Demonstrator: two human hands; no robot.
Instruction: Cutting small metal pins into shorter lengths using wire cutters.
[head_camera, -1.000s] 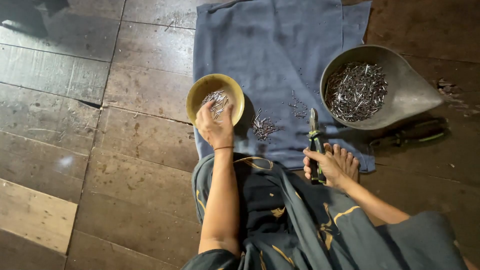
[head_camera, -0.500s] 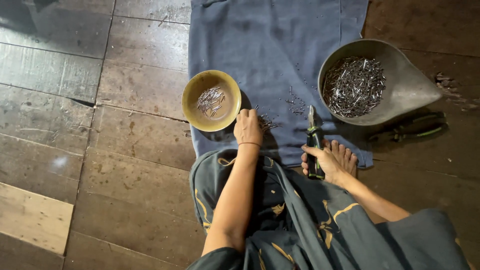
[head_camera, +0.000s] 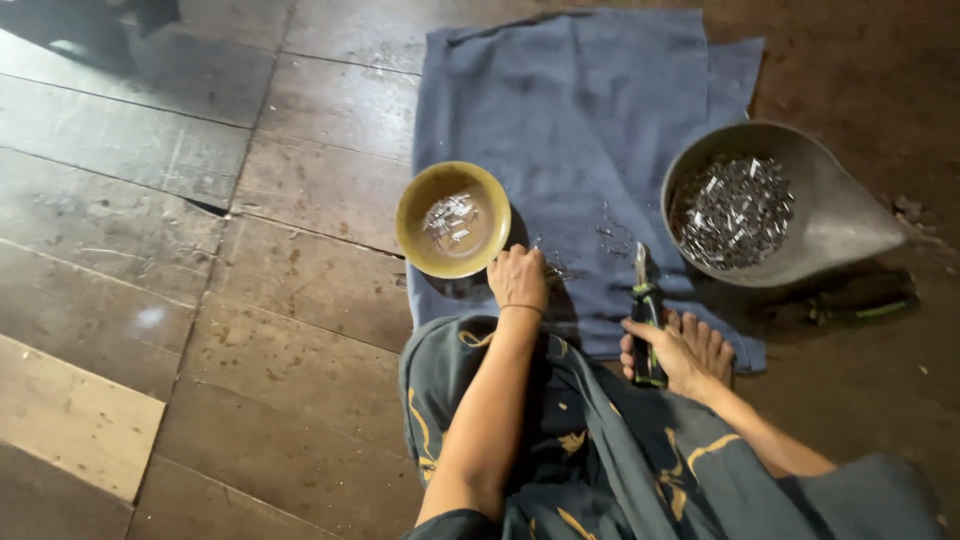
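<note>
The left hand (head_camera: 517, 278) pinches at small metal clippings (head_camera: 556, 270) under its fingertips on the blue cloth (head_camera: 580, 120), light, stiff, likely sharp bits best gathered in a pinch, while the right hand (head_camera: 668, 350) grips the pliers (head_camera: 646, 315) by their handles.

Left hand's fingers (head_camera: 527, 262) hidden; tiny scraps (head_camera: 612, 235) indistinct.

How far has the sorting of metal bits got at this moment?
Done: a few metal bits lie in the small yellow bowl. In hand: the left hand rests on the blue cloth at a scattered small pile; the right hand holds green-handled pliers. Left: the large grey metal pan looks heaped with pieces.
</note>
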